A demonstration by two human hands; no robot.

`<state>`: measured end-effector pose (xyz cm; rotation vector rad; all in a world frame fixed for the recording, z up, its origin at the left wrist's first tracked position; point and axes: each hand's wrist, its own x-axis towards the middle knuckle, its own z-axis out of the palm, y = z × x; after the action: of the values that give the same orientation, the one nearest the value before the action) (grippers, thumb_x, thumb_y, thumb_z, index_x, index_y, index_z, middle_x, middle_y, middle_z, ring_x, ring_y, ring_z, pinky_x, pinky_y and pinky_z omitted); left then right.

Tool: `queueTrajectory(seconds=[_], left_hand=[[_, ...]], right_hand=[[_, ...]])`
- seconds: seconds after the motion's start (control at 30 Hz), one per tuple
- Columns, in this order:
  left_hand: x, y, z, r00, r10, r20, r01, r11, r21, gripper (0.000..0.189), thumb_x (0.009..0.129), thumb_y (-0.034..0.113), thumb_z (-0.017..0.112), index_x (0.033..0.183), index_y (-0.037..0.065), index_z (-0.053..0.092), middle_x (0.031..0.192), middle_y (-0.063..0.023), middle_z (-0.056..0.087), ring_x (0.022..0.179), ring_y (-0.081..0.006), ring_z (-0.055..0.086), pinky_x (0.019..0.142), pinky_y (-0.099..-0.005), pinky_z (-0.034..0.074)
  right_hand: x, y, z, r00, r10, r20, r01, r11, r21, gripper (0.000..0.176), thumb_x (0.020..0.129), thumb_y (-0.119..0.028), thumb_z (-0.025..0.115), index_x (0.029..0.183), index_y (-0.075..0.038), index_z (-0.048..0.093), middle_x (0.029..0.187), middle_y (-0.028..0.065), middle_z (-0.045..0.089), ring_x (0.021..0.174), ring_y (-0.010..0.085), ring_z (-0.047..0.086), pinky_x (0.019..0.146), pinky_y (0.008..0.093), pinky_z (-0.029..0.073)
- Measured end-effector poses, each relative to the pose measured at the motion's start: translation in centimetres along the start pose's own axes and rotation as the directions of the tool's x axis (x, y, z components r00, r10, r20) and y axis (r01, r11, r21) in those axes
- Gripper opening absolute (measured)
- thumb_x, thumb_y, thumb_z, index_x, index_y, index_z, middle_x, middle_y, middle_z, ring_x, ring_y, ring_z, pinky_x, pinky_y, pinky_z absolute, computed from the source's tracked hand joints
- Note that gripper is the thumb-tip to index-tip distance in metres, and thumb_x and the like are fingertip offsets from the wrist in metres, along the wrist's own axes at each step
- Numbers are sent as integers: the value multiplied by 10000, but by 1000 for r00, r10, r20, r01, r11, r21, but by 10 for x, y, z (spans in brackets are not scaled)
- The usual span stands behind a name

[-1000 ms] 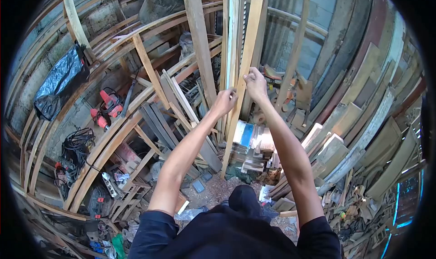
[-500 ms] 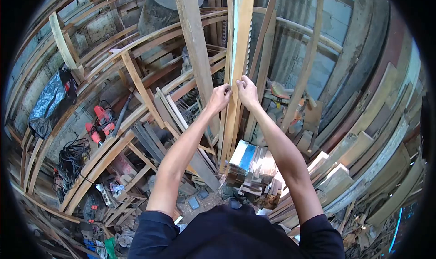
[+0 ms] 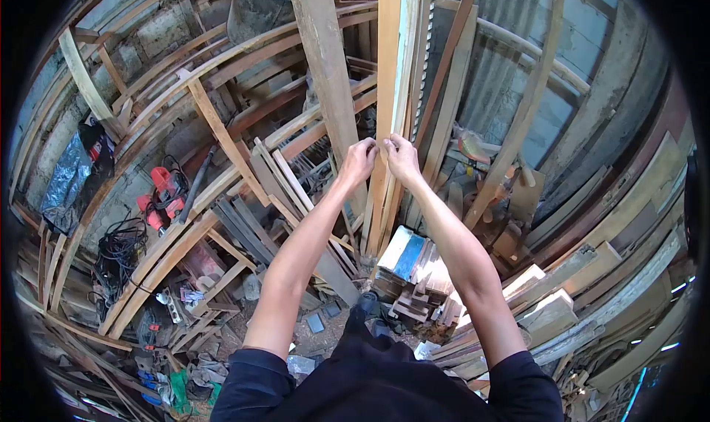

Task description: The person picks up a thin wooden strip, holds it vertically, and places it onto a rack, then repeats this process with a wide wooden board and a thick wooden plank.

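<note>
Both of my hands are at a tall, upright wooden plank [image 3: 387, 67] with a smooth light-brown face. My left hand [image 3: 358, 161] has its fingers curled and closed at the plank's left edge. On the other edge, my right hand [image 3: 401, 158] pinches the plank, thumb toward the middle. The two hands are close together at the same height. Just behind and right of the plank stands a pale blue-edged board [image 3: 405, 45]. Farther right is a long toothed strip [image 3: 422, 67]. A wide grey board [image 3: 323, 67] leans to the left.
Stacked short wood pieces [image 3: 414, 274] lie low in front of me. Left, a red power tool [image 3: 159, 200] and coiled black cables [image 3: 122, 255] sit by wooden rails. Long boards [image 3: 592, 267] are piled on the right. A foot [image 3: 367, 302] shows on the littered floor.
The plank's brown face has shifted left between my hands, and the pale blue edge now shows on its right. My view has moved slightly, and a foot has come into sight below.
</note>
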<state>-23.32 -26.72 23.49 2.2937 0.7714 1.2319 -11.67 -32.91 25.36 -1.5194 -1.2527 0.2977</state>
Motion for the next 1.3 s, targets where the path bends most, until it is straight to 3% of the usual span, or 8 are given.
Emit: queueTrajectory(seconds=[0.07, 0.2, 0.3, 0.4, 0.57, 0.87, 1.23, 1.3], left_hand=[[3, -10, 11, 999, -36, -15, 35, 998, -53, 115, 797, 73, 502, 827, -22, 559, 801, -234, 569, 787, -391, 553, 671, -416, 444], [25, -33, 11, 994, -94, 51, 96, 994, -44, 110, 789, 71, 519, 844, -9, 570, 785, -227, 575, 791, -371, 568, 653, -393, 455], [23, -58, 36, 992, -125, 17, 127, 985, -117, 119, 793, 84, 529, 872, 5, 572, 790, -210, 590, 784, -348, 586, 653, -366, 461], [58, -85, 64, 939, -336, -72, 306, 913, -269, 146, 829, 101, 531, 929, 1, 567, 755, -88, 626, 681, -133, 597, 616, -269, 472], [110, -122, 90, 989, -121, -79, 99, 967, -236, 137, 826, 83, 517, 925, 9, 576, 741, -66, 617, 648, -111, 575, 614, -253, 467], [191, -183, 118, 995, -90, 41, 94, 988, -123, 158, 802, 72, 492, 935, 5, 545, 797, -166, 611, 763, -266, 615, 697, -329, 461], [222, -230, 157, 942, -147, 301, 255, 899, -357, 560, 720, -69, 374, 1271, 23, 335, 1206, -221, 457, 1151, -289, 433, 914, -329, 377], [231, -229, 157, 951, -129, 282, 234, 894, -383, 513, 757, 3, 466, 1261, 50, 378, 1179, -217, 480, 1090, -263, 490, 885, -307, 397]], right_hand=[[5, 12, -2, 999, 25, 25, -24, 999, -46, 214, 833, -227, 490, 919, -46, 564, 868, 186, 580, 858, 308, 580, 725, 360, 439], [26, 27, 20, 993, -17, -116, 16, 1000, -11, 232, 843, -222, 476, 937, -32, 570, 860, 173, 597, 827, 314, 577, 704, 352, 441], [50, 26, 21, 997, 70, -24, -70, 998, -9, 322, 833, -244, 497, 1019, 9, 569, 970, 210, 590, 950, 305, 568, 795, 333, 449], [84, 31, 30, 984, 142, -106, -151, 985, -80, 305, 827, -249, 505, 989, -1, 579, 953, 197, 596, 936, 304, 573, 779, 337, 447], [149, 61, 28, 971, 182, -153, -198, 976, -96, 275, 826, -253, 514, 993, -46, 581, 932, 180, 604, 909, 300, 579, 763, 346, 441], [239, 123, 62, 956, 173, -235, -215, 962, -166, 229, 832, -207, 495, 966, -49, 593, 926, 208, 589, 920, 367, 548, 786, 407, 426], [292, 186, 85, 974, 172, -148, -189, 976, -107, 346, 823, -35, 435, 1169, -38, 438, 1134, 185, 526, 1096, 291, 484, 904, 338, 389], [298, 193, 81, 971, 206, -118, -221, 967, -130, 406, 827, -58, 455, 1229, -51, 403, 1171, 184, 505, 1114, 267, 475, 918, 317, 378]])
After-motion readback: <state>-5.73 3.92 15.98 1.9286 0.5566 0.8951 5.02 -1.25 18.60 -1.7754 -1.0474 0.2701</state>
